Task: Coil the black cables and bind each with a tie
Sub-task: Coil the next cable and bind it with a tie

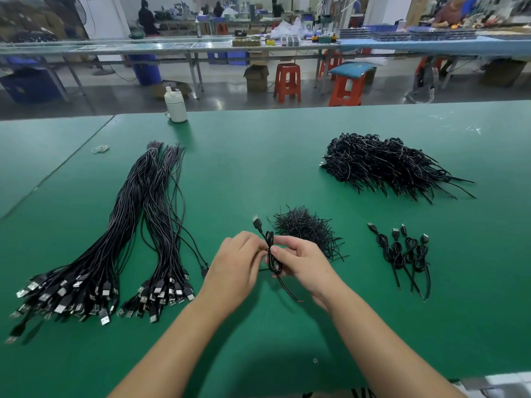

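Observation:
Above the green table (287,156), my left hand (238,258) and my right hand (301,261) both pinch the middle of a coiled black cable (273,264). Its USB plug (256,221) sticks up and its tail hangs toward me. Just behind my hands lies a small heap of black ties (306,228). Two long bundles of uncoiled USB cables (135,231) stretch along the left of the table. Several coiled, tied cables (405,254) lie in a row at the right. A big pile of bound cables (382,165) sits at the far right.
A white bottle (175,106) stands at the table's far edge, and a loose rubber band (100,149) lies at the far left. Beyond the table are orange stools (287,81), workbenches and people at the back.

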